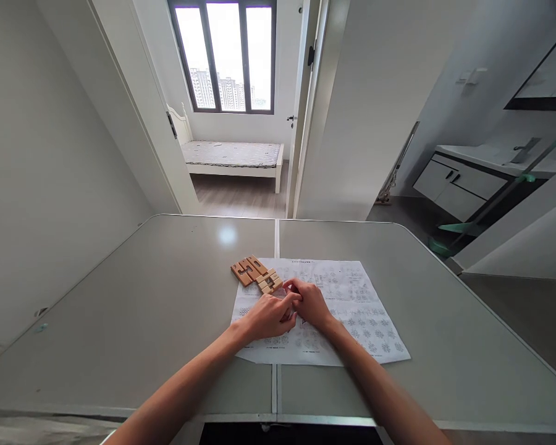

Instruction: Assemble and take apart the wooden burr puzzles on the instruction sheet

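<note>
My left hand (pixel 271 315) and my right hand (pixel 311 304) meet over a printed paper sheet (pixel 375 321), fingers bent and fingertips touching. Both are closed; whatever they may hold between the fingertips is hidden. Just beyond them, at the sheet's upper left, lie notched wooden puzzle pieces. The darker brown pieces (pixel 249 271) lie side by side, partly off the paper. Against them sits a cluster of paler wooden pieces (pixel 269 282), close to the fingers of both hands. Rows of small diagrams cover the sheet, too small to read.
The sheet lies on a wide grey table (pixel 120 321) with a white seam (pixel 274 386) down its middle. Past the far edge, a doorway shows a bed (pixel 234 154) under a window. A washbasin cabinet (pixel 463 179) stands to the right.
</note>
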Demonstrator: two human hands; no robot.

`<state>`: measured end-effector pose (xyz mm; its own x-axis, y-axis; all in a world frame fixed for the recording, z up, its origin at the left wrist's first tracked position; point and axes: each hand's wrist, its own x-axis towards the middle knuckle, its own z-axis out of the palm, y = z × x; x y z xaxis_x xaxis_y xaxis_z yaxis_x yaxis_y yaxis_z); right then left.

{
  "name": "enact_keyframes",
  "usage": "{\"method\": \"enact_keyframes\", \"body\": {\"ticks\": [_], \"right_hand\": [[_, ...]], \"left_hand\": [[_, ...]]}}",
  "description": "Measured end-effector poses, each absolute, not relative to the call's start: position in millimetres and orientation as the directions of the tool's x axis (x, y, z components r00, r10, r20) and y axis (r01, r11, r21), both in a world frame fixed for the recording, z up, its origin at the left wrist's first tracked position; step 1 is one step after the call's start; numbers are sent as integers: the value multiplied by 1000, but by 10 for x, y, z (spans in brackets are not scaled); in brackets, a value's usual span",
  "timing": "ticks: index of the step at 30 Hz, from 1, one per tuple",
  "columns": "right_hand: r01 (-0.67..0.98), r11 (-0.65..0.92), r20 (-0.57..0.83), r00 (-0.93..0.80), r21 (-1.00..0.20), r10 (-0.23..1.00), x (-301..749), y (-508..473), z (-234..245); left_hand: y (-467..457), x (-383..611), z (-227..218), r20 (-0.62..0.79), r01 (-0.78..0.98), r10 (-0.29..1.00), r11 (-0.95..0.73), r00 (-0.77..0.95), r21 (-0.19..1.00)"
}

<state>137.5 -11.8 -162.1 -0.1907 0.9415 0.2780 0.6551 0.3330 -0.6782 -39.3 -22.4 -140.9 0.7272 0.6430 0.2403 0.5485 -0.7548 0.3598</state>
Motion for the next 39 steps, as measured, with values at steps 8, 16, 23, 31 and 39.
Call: {"method": "enact_keyframes", "body": {"ticks": [8,16,23,31,39], "right_hand": [[645,325,265,-193,-691,945,1371,-121,-1600],[647,330,268,-196,-687,943,1376,-112,-1636],[652,323,259,-197,-686,946,1375,-121,-1625],[651,314,247,-196,-691,949,1369,-137,-1582],[650,302,235,-191,-697,953,1353,-143,-1553]], "left_hand": [[-224,-389,-1405,234,556,645,-754,727,350],[-221,-397,-1439,243,547,643,-755,726,363],[-221,-394,-1422,241,542,635,-761,733,357],[-221,-400,-1436,228,555,646,-751,728,357],[-225,-398,-1431,238,552,641,-758,730,348]]}}
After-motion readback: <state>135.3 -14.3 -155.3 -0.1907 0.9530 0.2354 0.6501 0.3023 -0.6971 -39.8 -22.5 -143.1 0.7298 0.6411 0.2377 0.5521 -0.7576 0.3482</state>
